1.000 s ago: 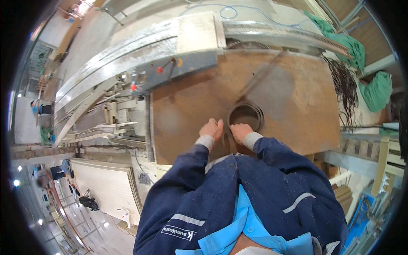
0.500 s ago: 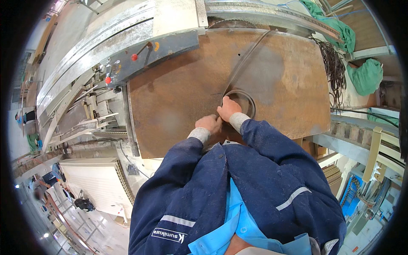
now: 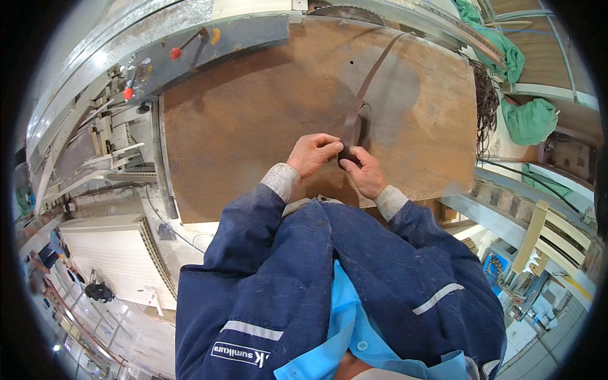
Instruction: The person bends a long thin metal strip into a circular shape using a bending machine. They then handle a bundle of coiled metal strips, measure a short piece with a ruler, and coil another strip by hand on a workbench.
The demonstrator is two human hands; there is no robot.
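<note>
A flat, dark brown flexible strip point(image 3: 372, 75) is wound into a coil point(image 3: 354, 125) standing on edge on the brown metal table point(image 3: 253, 126). Its loose end runs away to the far edge. My left hand point(image 3: 311, 154) pinches the near side of the coil between thumb and forefinger. From the other side, my right hand point(image 3: 365, 172) grips the same spot, thumb and fingers closed on it. Both hands are just above the table's near edge, and the fingertips nearly meet.
A toothed saw blade point(image 3: 354, 14) and metal rail lie past the table's far edge. At far left is a grey panel point(image 3: 247, 41) with a red-knobbed lever point(image 3: 175, 53). Tangled dark strips point(image 3: 486, 104) hang at the right edge, beside green cloth point(image 3: 531, 121).
My left hand has come up to the coil and taken hold. My right hand has shifted right and nearer. The coil has turned from lying as an open ring to standing on edge.
</note>
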